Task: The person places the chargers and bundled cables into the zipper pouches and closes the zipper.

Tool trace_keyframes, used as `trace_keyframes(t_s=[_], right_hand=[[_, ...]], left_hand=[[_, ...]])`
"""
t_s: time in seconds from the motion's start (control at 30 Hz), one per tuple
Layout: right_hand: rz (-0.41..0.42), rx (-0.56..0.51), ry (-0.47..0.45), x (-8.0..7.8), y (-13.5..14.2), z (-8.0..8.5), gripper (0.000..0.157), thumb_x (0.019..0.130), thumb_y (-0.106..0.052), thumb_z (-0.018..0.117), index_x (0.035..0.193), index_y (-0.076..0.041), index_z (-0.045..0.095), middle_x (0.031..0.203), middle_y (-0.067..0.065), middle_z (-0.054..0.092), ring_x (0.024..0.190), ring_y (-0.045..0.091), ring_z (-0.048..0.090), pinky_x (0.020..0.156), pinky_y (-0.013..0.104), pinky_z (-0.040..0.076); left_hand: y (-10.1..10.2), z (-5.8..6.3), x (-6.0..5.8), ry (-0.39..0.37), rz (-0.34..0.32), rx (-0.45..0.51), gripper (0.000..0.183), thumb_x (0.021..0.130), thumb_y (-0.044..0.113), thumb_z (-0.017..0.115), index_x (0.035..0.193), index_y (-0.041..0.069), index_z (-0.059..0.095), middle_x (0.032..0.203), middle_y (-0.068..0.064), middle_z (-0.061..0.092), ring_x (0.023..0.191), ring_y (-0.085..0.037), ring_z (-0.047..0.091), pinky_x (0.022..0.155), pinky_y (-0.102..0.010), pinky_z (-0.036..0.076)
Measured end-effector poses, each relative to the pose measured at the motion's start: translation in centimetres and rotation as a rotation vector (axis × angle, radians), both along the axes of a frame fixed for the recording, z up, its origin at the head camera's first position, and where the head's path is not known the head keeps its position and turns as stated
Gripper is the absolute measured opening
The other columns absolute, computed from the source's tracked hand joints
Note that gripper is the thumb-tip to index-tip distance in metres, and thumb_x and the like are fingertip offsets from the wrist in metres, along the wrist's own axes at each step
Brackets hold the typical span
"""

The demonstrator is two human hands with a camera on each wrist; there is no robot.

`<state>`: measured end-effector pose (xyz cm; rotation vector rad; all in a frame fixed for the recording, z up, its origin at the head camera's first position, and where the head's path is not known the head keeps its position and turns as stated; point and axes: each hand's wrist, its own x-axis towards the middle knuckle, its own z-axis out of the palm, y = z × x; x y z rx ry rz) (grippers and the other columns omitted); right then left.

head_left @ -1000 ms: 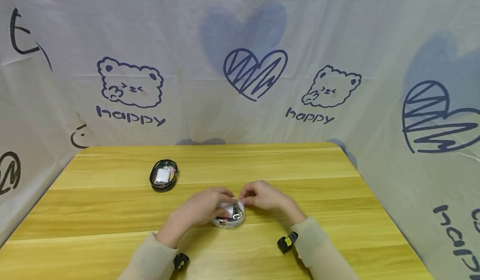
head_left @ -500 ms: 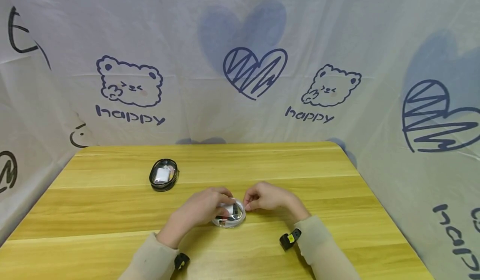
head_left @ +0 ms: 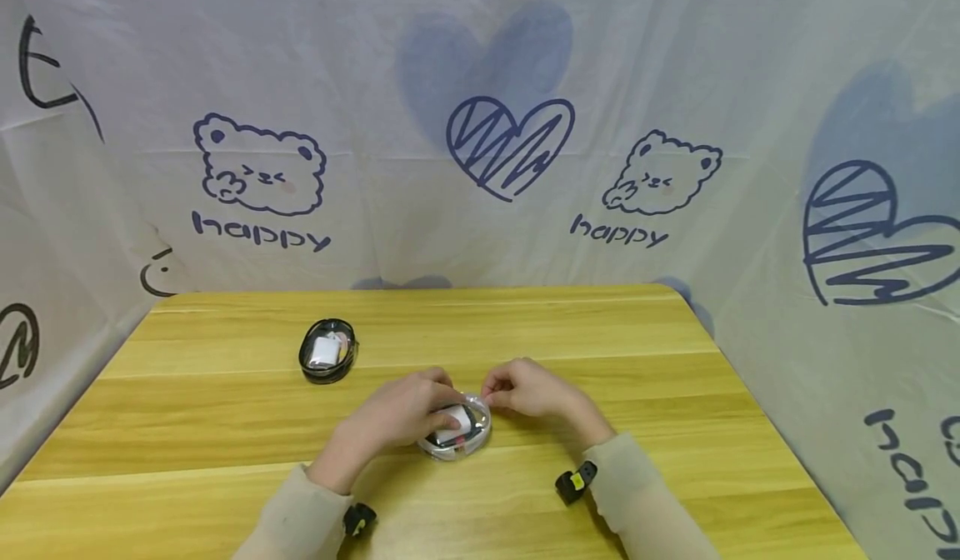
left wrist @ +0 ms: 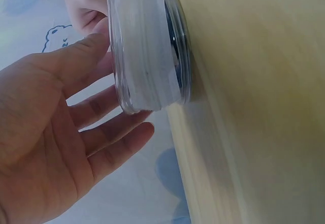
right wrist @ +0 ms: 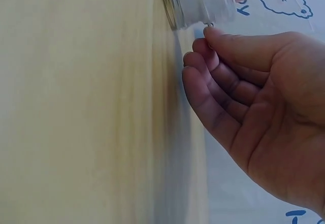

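Note:
A clear round zip case point(head_left: 459, 437) holding a white block and dark cables lies on the wooden table point(head_left: 525, 327), near its front middle. My left hand point(head_left: 397, 417) holds the case from the left, thumb across its top. In the left wrist view the thumb lies on the case point(left wrist: 147, 46) and the fingers of that hand point(left wrist: 109, 132) lie along its rim. My right hand point(head_left: 521, 391) is at the case's right edge. In the right wrist view that hand point(right wrist: 238, 76) pinches a small metal zipper pull point(right wrist: 208, 27) beside the case point(right wrist: 200, 0).
A second round case point(head_left: 327, 351) with a black rim and a white item inside lies further back on the left. Printed cloth walls point(head_left: 480, 143) stand close behind and beside the table. Small black cameras are strapped at both wrists point(head_left: 573, 483).
The right hand dipped toward the case's right rim and came back up a little. The left thumb has slid further over the case's top. The case has shifted only slightly.

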<state>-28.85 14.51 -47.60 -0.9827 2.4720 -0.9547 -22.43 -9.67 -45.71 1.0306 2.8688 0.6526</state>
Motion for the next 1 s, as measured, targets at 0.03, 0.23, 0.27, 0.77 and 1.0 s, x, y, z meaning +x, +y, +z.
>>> trace_keyframes(t_s=[0.03, 0.23, 0.27, 0.77, 1.0], right_hand=[[0.000, -0.003, 0.003, 0.0, -0.1, 0.0, 0.010, 0.100, -0.010, 0.070, 0.093, -0.013, 0.076, 0.086, -0.008, 0.069, 0.078, 0.008, 0.059, 0.069, 0.024, 0.050], [0.002, -0.002, 0.013, 0.2, -0.4, -0.2, 0.012, 0.100, -0.006, 0.068, 0.093, -0.012, 0.075, 0.086, -0.007, 0.068, 0.078, 0.009, 0.058, 0.069, 0.024, 0.049], [0.001, -0.002, 0.012, 0.2, -0.4, -0.2, 0.012, 0.100, -0.006, 0.068, 0.094, -0.012, 0.075, 0.086, -0.007, 0.068, 0.078, 0.009, 0.058, 0.069, 0.024, 0.050], [0.082, 0.055, -0.060, -0.2, 1.0, 0.5, 0.009, 0.098, -0.008, 0.072, 0.091, -0.012, 0.076, 0.084, -0.008, 0.069, 0.076, 0.007, 0.059, 0.070, 0.023, 0.051], [0.099, 0.076, -0.117, -0.1, 1.7, 0.6, 0.007, 0.097, -0.007, 0.073, 0.092, -0.011, 0.076, 0.082, -0.006, 0.070, 0.073, 0.009, 0.061, 0.066, 0.023, 0.054]], left_hand=[[0.0, 0.0, 0.0, 0.000, -0.006, 0.002, 0.031, 0.094, 0.027, 0.078, 0.121, 0.012, 0.078, 0.113, -0.003, 0.068, 0.095, -0.019, 0.068, 0.082, -0.036, 0.059], [0.1, 0.0, 0.0, -0.001, -0.074, 0.004, 0.032, 0.094, 0.021, 0.079, 0.123, 0.009, 0.077, 0.130, -0.010, 0.067, 0.111, -0.026, 0.068, 0.094, -0.042, 0.058], [0.1, 0.0, 0.0, -0.004, -0.079, 0.002, 0.032, 0.094, 0.021, 0.078, 0.123, 0.008, 0.077, 0.133, -0.011, 0.066, 0.114, -0.028, 0.067, 0.096, -0.043, 0.058], [0.7, 0.2, 0.4, -0.046, 0.015, -0.028, 0.025, 0.094, 0.019, 0.079, 0.116, 0.007, 0.079, 0.134, -0.008, 0.066, 0.112, -0.028, 0.069, 0.094, -0.043, 0.059], [0.7, 0.2, 0.5, -0.058, 0.013, -0.014, 0.022, 0.093, 0.018, 0.079, 0.111, 0.006, 0.080, 0.133, -0.010, 0.066, 0.111, -0.029, 0.069, 0.095, -0.043, 0.059]])
